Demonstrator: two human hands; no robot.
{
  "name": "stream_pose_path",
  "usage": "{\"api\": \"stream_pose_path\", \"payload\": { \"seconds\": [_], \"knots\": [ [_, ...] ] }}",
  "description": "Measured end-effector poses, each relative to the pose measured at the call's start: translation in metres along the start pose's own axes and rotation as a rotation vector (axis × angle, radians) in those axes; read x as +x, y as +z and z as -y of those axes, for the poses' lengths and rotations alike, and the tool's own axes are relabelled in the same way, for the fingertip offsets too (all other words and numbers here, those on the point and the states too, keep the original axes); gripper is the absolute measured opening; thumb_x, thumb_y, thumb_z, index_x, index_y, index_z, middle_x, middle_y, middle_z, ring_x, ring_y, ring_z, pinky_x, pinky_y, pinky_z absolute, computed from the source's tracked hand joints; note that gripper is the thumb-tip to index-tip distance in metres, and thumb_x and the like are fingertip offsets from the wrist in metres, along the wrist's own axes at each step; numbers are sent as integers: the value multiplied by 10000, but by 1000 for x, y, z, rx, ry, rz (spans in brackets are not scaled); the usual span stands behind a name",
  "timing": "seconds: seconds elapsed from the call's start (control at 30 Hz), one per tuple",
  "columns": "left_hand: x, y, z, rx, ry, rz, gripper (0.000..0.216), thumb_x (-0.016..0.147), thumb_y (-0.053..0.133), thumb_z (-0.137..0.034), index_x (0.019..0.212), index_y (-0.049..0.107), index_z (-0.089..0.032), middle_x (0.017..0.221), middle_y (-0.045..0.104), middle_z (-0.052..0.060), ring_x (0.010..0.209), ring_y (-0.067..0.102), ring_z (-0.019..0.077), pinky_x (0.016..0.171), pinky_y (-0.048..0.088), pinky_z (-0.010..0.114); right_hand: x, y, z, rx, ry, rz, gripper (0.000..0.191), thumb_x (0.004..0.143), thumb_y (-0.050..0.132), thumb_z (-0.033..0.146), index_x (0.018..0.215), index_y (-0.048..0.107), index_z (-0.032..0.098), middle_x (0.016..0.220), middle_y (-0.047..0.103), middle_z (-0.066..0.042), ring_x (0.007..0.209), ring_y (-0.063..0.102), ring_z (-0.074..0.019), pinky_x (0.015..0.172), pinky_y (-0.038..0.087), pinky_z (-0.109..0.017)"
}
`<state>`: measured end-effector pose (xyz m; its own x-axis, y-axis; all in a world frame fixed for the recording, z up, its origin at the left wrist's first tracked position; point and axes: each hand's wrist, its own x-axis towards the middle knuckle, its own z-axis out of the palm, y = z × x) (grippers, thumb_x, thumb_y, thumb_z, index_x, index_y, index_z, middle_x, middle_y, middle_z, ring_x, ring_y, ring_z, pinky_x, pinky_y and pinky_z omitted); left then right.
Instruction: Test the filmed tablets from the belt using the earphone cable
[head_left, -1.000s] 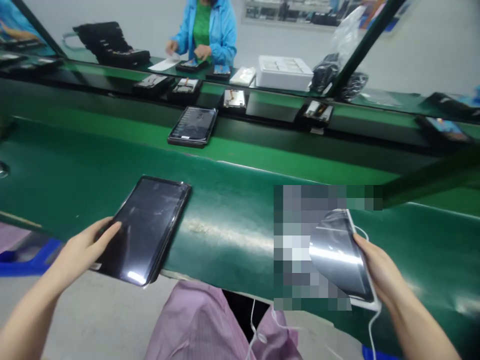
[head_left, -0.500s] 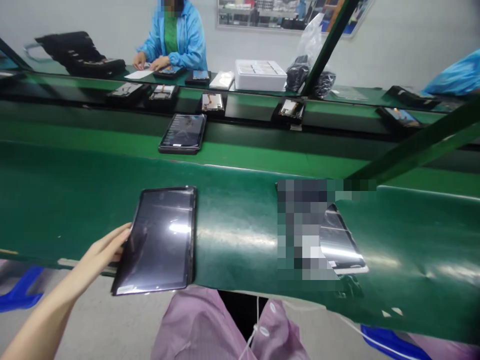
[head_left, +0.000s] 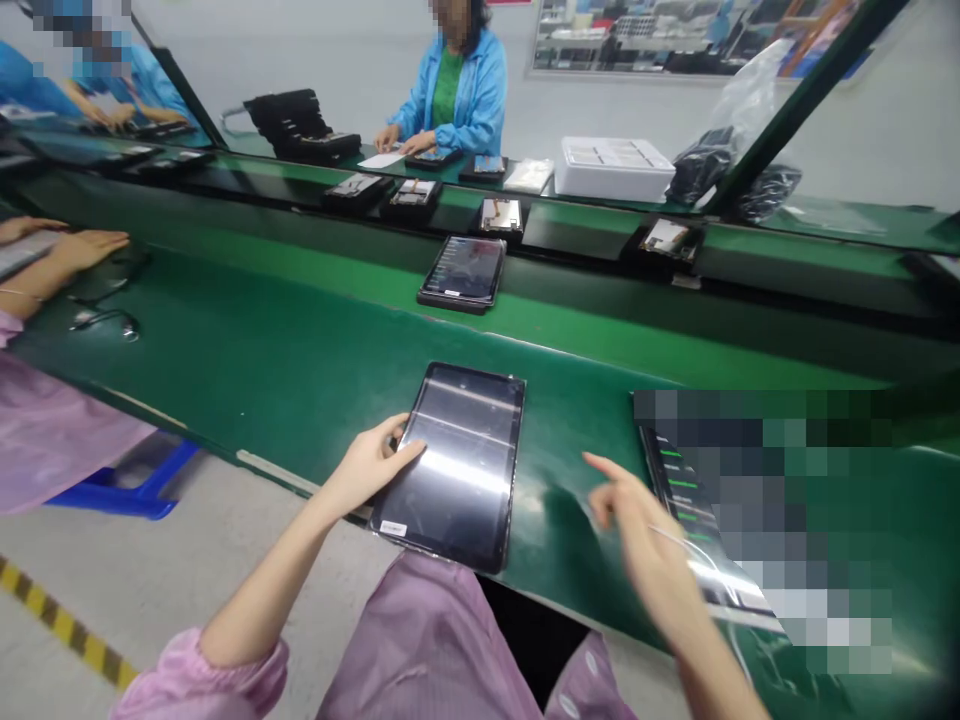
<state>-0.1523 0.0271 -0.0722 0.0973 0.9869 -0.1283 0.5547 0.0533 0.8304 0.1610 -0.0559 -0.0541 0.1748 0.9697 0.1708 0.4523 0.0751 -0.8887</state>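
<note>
Fingers of the left hand point(head_left: 371, 468) close on the left edge of a dark tablet point(head_left: 461, 470), thumb on the glass, and the tablet lies flat on the green tabletop point(head_left: 300, 370) just right of those fingers. The right hand point(head_left: 637, 525) hovers with its fingers loosely spread and empty, index finger out, between the tablet and a lit screen point(head_left: 671, 475) just right of them.

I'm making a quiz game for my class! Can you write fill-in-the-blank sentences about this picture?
1. The left hand grips the near tablet, which lies on a ___ belt.
2. The right hand hovers to the ___ of that tablet.
3. The person across the belt wears a ___ coat.
4. The box near that person is ___.
Missing words: green; right; blue; white.
</note>
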Motion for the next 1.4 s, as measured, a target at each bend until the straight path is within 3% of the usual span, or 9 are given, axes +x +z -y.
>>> {"api": "stream_pose_path", "payload": {
  "seconds": [0.13,0.3,0.47,0.6,0.77,0.83,1.07,1.2,1.4],
  "knots": [
    [8,-5,-3,22,-14,12,696,782,531,-645,1240,617,-127,935,656,70,578,583,175,537,474,292,25,41,6,109,102,80,562,925,436,633,1151,669,174,631,510,7,561,482,-151,530,395,-271],
    [13,-1,-14,78,31,5,558,857,431,-615,1053,703,-168,1048,712,123,979,659,309,891,507,416,30,62,-20,87,292,95,668,856,405,691,1179,672,171,856,668,-89,652,576,-206,593,479,-331],
    [15,-4,-4,86,-19,-91,569,849,382,-618,1025,717,-193,1146,718,108,1121,641,307,1015,474,414,26,90,-20,76,184,219,589,929,353,602,1211,698,216,1122,667,-112,1060,623,-250,945,488,-384],
    [24,-26,14,101,-120,-162,699,779,384,-657,1119,693,-131,1266,666,162,1234,580,363,1087,413,482,43,114,-5,118,116,314,576,933,371,576,1242,677,199,1149,664,-115,1073,628,-239,944,490,-366],
    [29,-46,13,99,-116,-85,686,788,426,-710,1071,705,-151,1174,715,134,1147,635,364,996,491,450,66,95,-2,178,203,402,559,914,402,606,1160,681,187,816,678,-57,561,583,-174,608,505,-338],
    [29,-45,9,122,-84,-50,641,819,420,-699,1058,711,-182,1121,735,107,1081,663,357,945,513,442,74,82,-2,170,224,366,555,908,412,605,1167,666,185,804,664,-42,518,528,-150,549,469,-306],
    [23,-24,0,154,-26,13,593,858,405,-638,1155,697,-216,1273,675,87,1210,598,343,1019,461,434,87,83,-6,79,137,167,489,894,486,506,1202,695,190,803,673,-59,702,599,-215,665,498,-338],
    [21,-20,-5,146,-4,58,600,867,405,-634,1221,660,-221,1306,654,85,1220,591,343,1024,453,444,87,84,-10,47,141,155,538,907,455,480,1320,630,183,964,706,-83,833,639,-241,794,510,-380],
    [22,-7,-17,159,66,108,479,905,440,-574,1174,664,-247,1147,697,80,1049,652,307,904,501,406,87,71,-13,25,95,188,539,917,398,434,1342,612,182,1168,669,-117,1091,615,-258,966,464,-409]
  ]
}}
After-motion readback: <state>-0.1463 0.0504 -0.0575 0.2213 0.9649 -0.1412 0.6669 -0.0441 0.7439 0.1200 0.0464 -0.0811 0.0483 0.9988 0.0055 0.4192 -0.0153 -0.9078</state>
